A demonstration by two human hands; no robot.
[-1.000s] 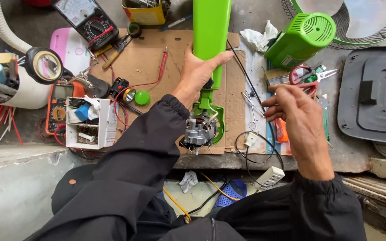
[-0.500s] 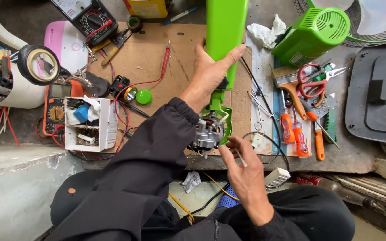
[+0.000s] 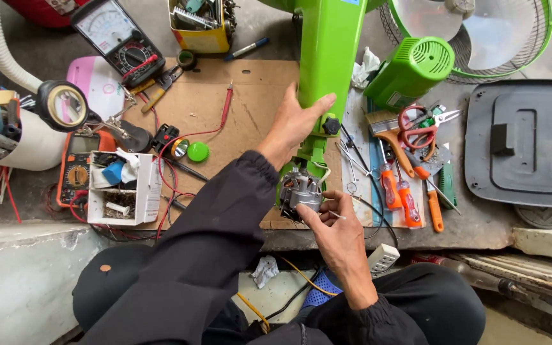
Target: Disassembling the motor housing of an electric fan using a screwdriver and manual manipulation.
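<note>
My left hand (image 3: pixel 294 122) grips the side of a long bright green fan column (image 3: pixel 328 57) that lies on a brown cardboard sheet (image 3: pixel 244 108). At the column's near end sits a small grey metal motor (image 3: pixel 299 190) with wires. My right hand (image 3: pixel 332 231) holds that motor from below, fingers wrapped on its right side. A black knob (image 3: pixel 331 125) sticks out of the column just right of my left thumb.
Right of the column lie orange-handled screwdrivers (image 3: pixel 398 191), red scissors (image 3: pixel 418 130), a brush and a green motor cover (image 3: pixel 410 71). A fan guard (image 3: pixel 480 32) and grey plastic base (image 3: pixel 525 144) sit far right. Left are multimeters (image 3: pixel 117 39), a magnifier lamp (image 3: pixel 63 105), a white parts box (image 3: pixel 122 195).
My right hand left the tools at the right and came down to the motor at the column's near end. My left hand stayed on the green column.
</note>
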